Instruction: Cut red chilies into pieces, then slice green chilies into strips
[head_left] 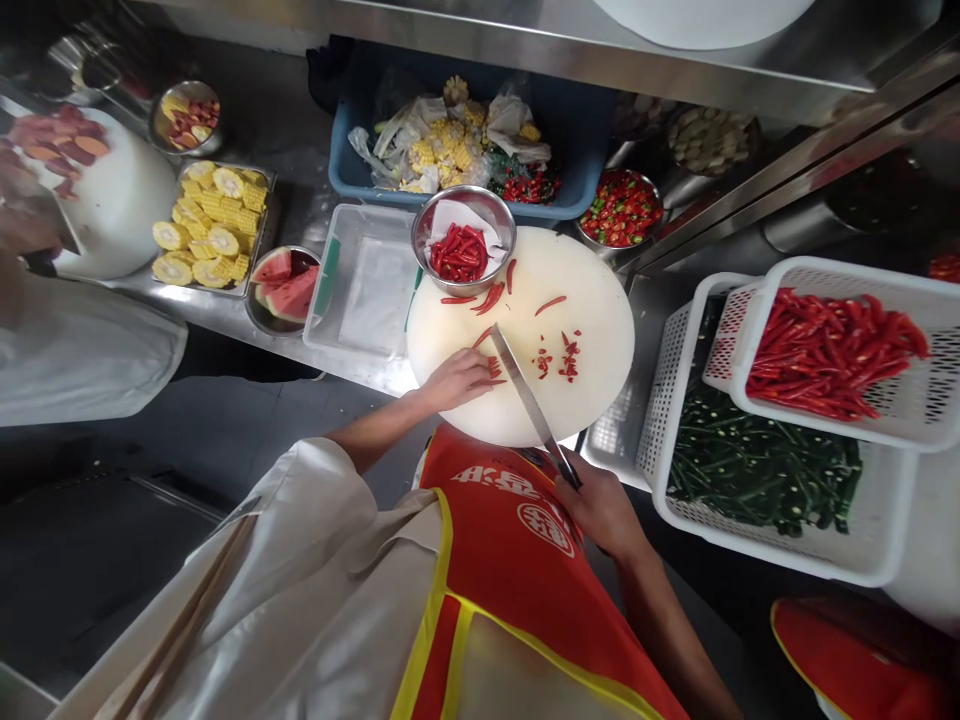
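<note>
The right hand [600,505] has its fingers closed around the dark handle of a knife [525,395]. The long blade lies slanted over the near part of a round white cutting board [600,290], and its tip reaches up toward the left hand [457,380]. The left hand rests on the near left edge of the board. Its fingers are curled and press down on a few red chilies [493,368], just beside the blade. To the right of the blade lie small chopped pieces [559,357], and some whole chilies are scattered further up on the board.

A steel bowl [465,191] with more red chilies on a paper stands on the far left edge of the board. To the right, on the steel surface [247,315], a white basket [847,268] full of red chilies sits tilted on a bigger basket [675,400] that holds green chilies. Behind the board is a blue tub [352,165] with corn scraps. To the left are a clear plastic box [367,290], a bowl with watermelon [285,285] and a tray [271,200] of cut corn. At the far left the white sleeve [75,350] of another person is visible.
</note>
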